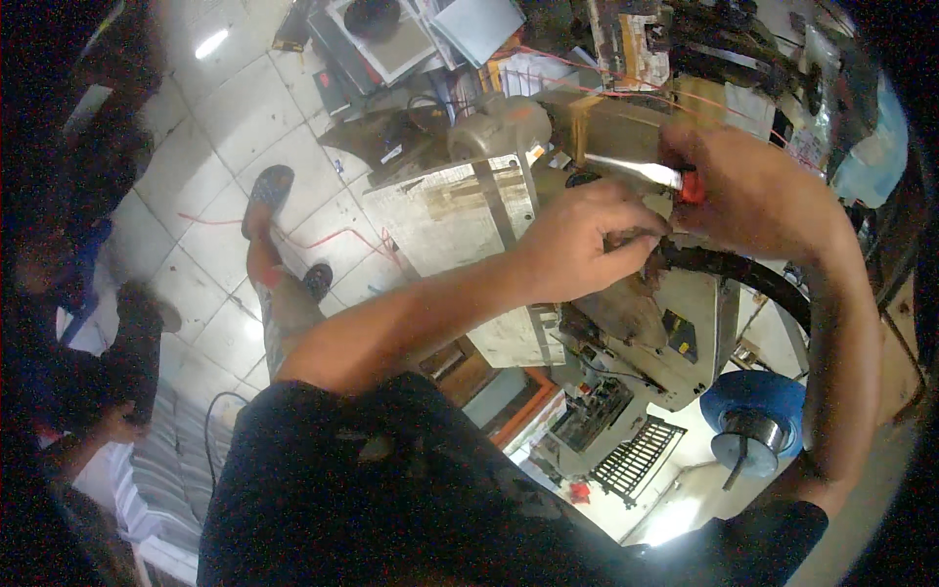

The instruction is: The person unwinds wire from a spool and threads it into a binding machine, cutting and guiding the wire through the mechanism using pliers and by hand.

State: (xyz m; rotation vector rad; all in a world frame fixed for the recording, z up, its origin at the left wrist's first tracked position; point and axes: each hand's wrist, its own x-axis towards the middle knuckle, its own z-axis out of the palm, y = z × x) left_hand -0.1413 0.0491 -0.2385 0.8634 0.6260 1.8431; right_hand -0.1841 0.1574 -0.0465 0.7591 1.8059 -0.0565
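While our right hand [748,191] grips the elongated red-and-silver tool [693,186] at two o'clock, our left hand [582,240] pinches its fingers together, contents hidden; we should steady both wrists and control the tool's tip.

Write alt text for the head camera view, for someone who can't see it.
A person's right hand holds a red-handled tool over a machine with a pale flat table, while the left hand curls close beside it. A blue round part with a metal hub shows at lower right, and white floor tiles at left.
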